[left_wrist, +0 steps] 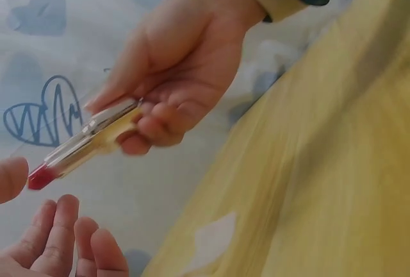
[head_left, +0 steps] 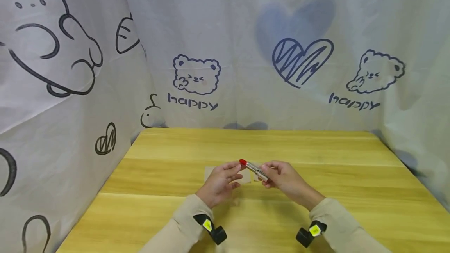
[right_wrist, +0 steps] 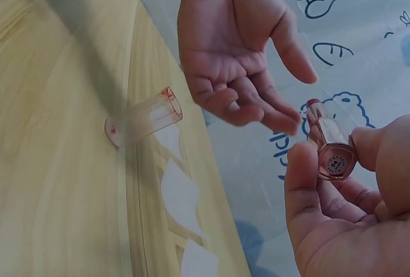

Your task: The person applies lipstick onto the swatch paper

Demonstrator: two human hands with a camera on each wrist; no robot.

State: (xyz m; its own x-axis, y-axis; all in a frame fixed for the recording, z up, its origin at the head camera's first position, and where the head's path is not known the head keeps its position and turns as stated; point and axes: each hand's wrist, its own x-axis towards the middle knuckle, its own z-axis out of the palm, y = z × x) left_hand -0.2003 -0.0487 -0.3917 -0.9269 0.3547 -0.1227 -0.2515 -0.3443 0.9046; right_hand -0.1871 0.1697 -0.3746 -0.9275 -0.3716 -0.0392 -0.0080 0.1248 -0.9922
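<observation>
A lipstick (head_left: 256, 170) in a slim silvery tube, its red tip exposed, is held above the table by my right hand (head_left: 284, 179). Thumb and fingers of that hand pinch the tube's base, which faces the right wrist camera. My left hand (head_left: 218, 184) is beside the red tip, thumb and fingers spread apart around it. In the left wrist view a gap shows between the left fingers (left_wrist: 63, 235) and the lipstick. A clear, pink-tinted cap (right_wrist: 146, 118) appears over the wooden table in the right wrist view.
Pale, white paper-like pieces (right_wrist: 182, 193) lie on the yellow wooden table (head_left: 168, 147) beneath the hands. White curtains (head_left: 242, 89) printed with bears and hearts hang behind and at the sides. Each wrist carries a small black camera (head_left: 218, 234).
</observation>
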